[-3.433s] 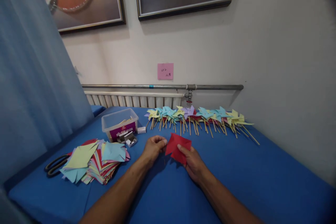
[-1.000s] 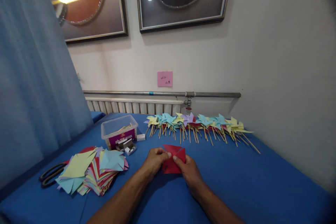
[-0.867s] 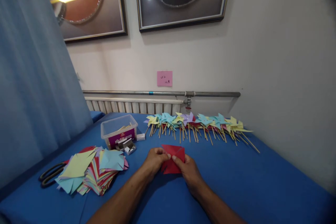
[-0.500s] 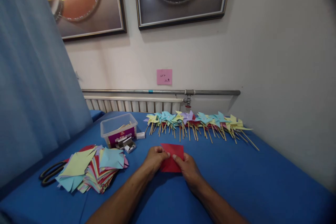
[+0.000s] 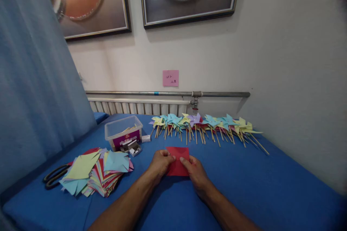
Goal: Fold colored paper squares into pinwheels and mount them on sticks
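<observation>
Red paper (image 5: 178, 169) turned — scissors (image 5: 56, 176) seemingly obscured.

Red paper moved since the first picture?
Yes, slightly left: against the pink note on the wall, the red paper now sits more nearly beneath it.

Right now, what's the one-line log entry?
left hand: pinching red paper square; right hand: holding same square; paper pinwheels: lying beyond; plastic tub: containing wooden sticks
</observation>
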Tool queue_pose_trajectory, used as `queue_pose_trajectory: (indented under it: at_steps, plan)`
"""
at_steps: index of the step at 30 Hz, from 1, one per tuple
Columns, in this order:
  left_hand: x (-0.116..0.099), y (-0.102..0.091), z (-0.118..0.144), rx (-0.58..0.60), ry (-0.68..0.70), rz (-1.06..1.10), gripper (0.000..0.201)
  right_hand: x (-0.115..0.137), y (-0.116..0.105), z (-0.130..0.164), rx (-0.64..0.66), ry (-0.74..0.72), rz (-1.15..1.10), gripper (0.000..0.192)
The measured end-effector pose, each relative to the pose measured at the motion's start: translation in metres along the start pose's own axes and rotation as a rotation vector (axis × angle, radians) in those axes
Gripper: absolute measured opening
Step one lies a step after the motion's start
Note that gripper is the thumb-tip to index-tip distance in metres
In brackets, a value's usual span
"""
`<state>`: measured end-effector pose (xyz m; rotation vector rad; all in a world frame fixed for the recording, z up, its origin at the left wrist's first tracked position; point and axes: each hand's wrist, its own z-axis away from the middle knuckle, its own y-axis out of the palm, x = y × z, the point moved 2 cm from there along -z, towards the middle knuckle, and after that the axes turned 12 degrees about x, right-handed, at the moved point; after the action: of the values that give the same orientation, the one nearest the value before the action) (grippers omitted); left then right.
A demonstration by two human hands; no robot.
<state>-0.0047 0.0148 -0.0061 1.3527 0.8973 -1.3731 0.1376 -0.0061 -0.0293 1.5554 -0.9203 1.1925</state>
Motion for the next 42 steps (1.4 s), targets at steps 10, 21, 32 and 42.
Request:
queue_pose_trajectory:
  at_steps: [10,21,32,42]
  plan:
    - [-0.007,0.005,0.006,0.002,-0.003,0.044,0.029,-0.007,-0.003,-0.003,-0.067,0.019,0.048,0.035]
    - [-0.004,0.004,0.008,0.053,0.007,0.136,0.031,-0.006,-0.003,-0.003,-0.04,0.015,0.047,0.04]
    - [0.004,0.002,0.001,0.032,-0.005,0.093,0.032,0.002,0.002,0.0,-0.049,0.043,0.053,0.04]
    - [0.011,-0.001,-0.002,0.082,0.013,0.099,0.032,-0.003,-0.002,-0.001,-0.045,0.045,0.08,0.043]
